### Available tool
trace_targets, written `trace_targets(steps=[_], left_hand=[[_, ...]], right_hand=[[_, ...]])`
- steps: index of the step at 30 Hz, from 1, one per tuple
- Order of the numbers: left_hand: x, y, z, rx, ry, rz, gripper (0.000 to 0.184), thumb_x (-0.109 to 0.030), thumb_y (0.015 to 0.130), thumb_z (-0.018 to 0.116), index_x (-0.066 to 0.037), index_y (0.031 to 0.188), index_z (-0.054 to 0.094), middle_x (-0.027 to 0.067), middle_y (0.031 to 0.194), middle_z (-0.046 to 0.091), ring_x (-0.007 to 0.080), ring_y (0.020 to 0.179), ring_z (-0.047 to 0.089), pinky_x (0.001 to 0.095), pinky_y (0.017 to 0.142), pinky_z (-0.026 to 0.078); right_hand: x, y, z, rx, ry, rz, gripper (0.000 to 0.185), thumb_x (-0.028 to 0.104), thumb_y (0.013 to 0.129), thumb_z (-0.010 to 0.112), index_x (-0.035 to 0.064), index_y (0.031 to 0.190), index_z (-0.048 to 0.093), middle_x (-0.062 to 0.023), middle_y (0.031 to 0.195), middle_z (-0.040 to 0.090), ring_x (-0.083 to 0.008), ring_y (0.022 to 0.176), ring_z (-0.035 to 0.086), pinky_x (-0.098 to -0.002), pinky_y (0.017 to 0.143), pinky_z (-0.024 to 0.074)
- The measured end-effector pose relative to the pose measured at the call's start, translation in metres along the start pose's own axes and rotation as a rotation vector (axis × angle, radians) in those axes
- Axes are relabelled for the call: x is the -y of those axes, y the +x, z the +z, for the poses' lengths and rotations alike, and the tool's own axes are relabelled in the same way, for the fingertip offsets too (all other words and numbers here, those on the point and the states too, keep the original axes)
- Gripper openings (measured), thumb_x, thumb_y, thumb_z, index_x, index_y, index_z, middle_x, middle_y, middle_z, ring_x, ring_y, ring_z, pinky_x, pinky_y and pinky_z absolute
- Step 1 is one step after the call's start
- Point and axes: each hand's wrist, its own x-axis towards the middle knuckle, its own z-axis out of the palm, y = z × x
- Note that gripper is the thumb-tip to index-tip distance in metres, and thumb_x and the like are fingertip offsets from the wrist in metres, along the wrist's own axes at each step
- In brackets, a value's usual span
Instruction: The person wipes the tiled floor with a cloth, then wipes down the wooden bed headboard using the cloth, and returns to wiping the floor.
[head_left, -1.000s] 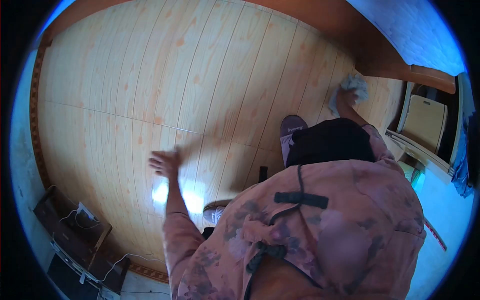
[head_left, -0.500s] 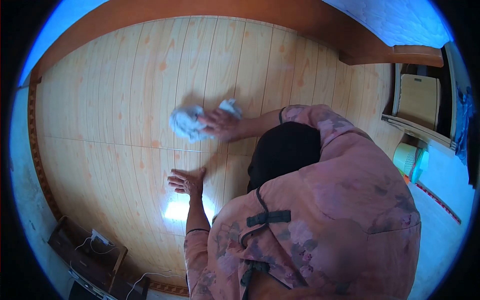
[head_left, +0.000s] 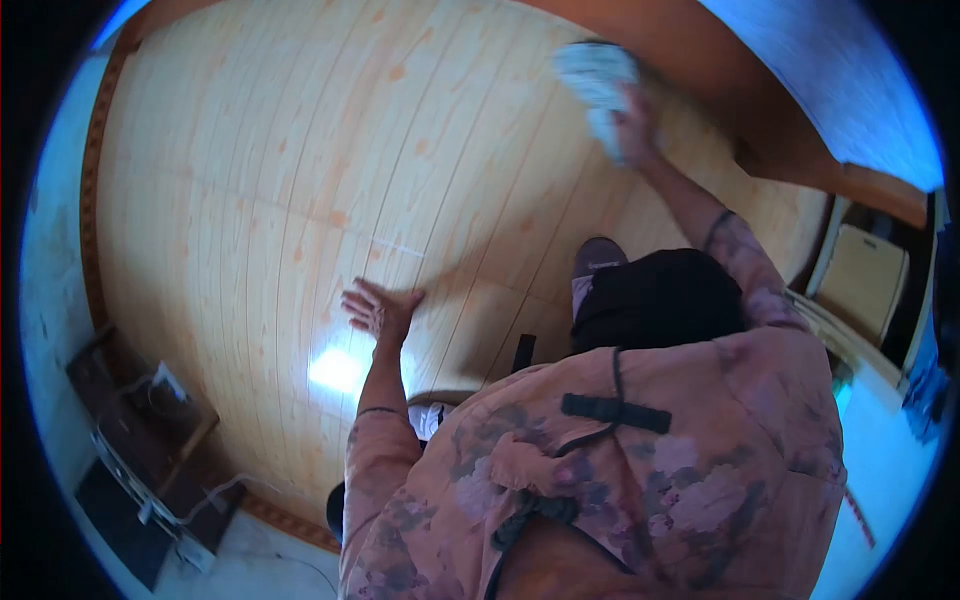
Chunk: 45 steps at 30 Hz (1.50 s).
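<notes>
At the far left, a dark brown cabinet stands by the wall, a white cable trailing from it, with the wood-grain floor spreading out beside it. Further right, the person's left hand is spread, palm downward and fingers apart, with nothing in it, beside a bright reflection; whether it bears weight on the floor or hovers just over it cannot be told. Right of that, a slipper shows on one foot. Near the top, the right hand grips a bunched, pale cloth, which looks spread on the floor close to the brown bed base; blur hides whether the two touch. The step in hand appears to be wiping the floor, with the arm at full reach along the bed's edge. A further stroke from here would call for a firm hold on the bunched cloth, flat pressure and a path clear of the bed base and the slipper. At the far right, a cream panel leans inside a dark recess.
</notes>
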Motion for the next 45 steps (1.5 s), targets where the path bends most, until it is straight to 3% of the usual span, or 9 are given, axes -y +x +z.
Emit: trace_targets(steps=[4,5,7,11,22,33,36,40,45], left_hand=[[-0.006,-0.005,-0.007,0.010,0.002,0.015,0.136,-0.062,0.061,0.076,-0.009,0.145,-0.016,0.0324,0.148,-0.015,0.0477,0.137,-0.017,0.0617,0.108,-0.004],[-0.005,-0.005,-0.007,0.011,-0.004,0.019,0.135,-0.062,0.061,0.076,-0.008,0.146,-0.015,0.0324,0.148,-0.015,0.0478,0.137,-0.017,0.0617,0.108,-0.004],[-0.003,-0.004,-0.006,0.010,-0.010,0.021,0.136,-0.064,0.060,0.075,-0.007,0.146,-0.015,0.0324,0.148,-0.015,0.0485,0.136,-0.018,0.0618,0.107,-0.005],[-0.003,-0.005,-0.011,0.030,-0.022,0.016,0.136,-0.065,0.060,0.075,-0.007,0.146,-0.014,0.0323,0.148,-0.017,0.0476,0.136,-0.019,0.0616,0.107,-0.006],[-0.002,-0.004,-0.017,0.048,-0.008,0.011,0.136,-0.070,0.057,0.072,-0.006,0.147,-0.009,0.0317,0.148,-0.015,0.0471,0.137,-0.018,0.0631,0.107,-0.004],[-0.003,-0.005,-0.024,0.066,-0.072,0.037,0.136,-0.072,0.057,0.071,-0.005,0.147,-0.007,0.0319,0.148,-0.015,0.0470,0.137,-0.019,0.0636,0.106,-0.006],[0.005,-0.004,-0.015,0.050,-0.040,0.038,0.137,-0.075,0.056,0.068,-0.004,0.147,-0.006,0.0321,0.148,-0.014,0.0478,0.136,-0.019,0.0642,0.105,-0.006],[0.009,-0.003,-0.005,-0.016,-0.046,0.061,0.136,-0.076,0.057,0.067,-0.004,0.147,-0.005,0.0333,0.148,-0.013,0.0484,0.136,-0.018,0.0660,0.105,-0.002],[0.011,-0.004,-0.006,-0.039,-0.082,0.078,0.137,-0.075,0.055,0.069,-0.005,0.147,-0.004,0.0333,0.148,-0.011,0.0484,0.137,-0.016,0.0658,0.106,-0.001]], right_hand=[[-0.125,-0.036,-0.078,0.253,-0.870,0.276,0.057,0.035,0.090,0.052,0.0180,0.142,0.035,-0.0177,0.135,0.045,-0.0362,0.125,0.041,-0.0460,0.107,0.0295],[-0.205,-0.065,-0.079,0.094,-0.929,0.162,0.063,0.041,0.089,0.052,0.0179,0.143,0.031,-0.0187,0.135,0.044,-0.0374,0.125,0.042,-0.0491,0.102,0.0366],[-0.212,-0.055,-0.098,0.402,-1.025,0.709,0.073,0.049,0.084,0.055,0.0084,0.140,0.033,-0.0217,0.135,0.042,-0.0372,0.123,0.045,-0.0497,0.091,0.0459],[-0.169,-0.002,-0.066,0.154,-0.799,1.125,0.082,0.058,0.083,0.050,0.0081,0.144,0.026,-0.0247,0.131,0.042,-0.0425,0.122,0.042,-0.0585,0.098,0.0344],[0.055,0.120,0.137,0.686,-0.855,-0.338,0.057,0.031,0.085,0.049,0.0107,0.138,0.040,-0.0244,0.142,0.032,-0.0380,0.132,0.031,-0.0457,0.107,0.0300],[0.383,-0.052,0.214,0.803,0.086,-0.787,0.058,0.009,0.074,0.058,0.0060,0.132,0.046,-0.0251,0.137,0.032,-0.0410,0.116,0.040,-0.0507,0.093,0.0375],[0.423,-0.077,0.211,1.023,0.261,-0.654,0.055,0.009,0.076,0.057,0.0054,0.131,0.047,-0.0244,0.132,0.041,-0.0359,0.115,0.045,-0.0436,0.095,0.0397],[0.443,-0.053,0.205,1.358,1.055,0.178,0.053,0.006,0.077,0.051,0.0003,0.130,0.047,-0.0127,0.115,0.059,-0.0177,0.102,0.057,-0.0282,0.085,0.0465],[0.404,0.027,0.164,1.089,1.125,0.190,0.065,0.004,0.073,0.051,-0.0022,0.137,0.038,-0.0129,0.126,0.052,-0.0185,0.110,0.052,-0.0285,0.092,0.0428]])
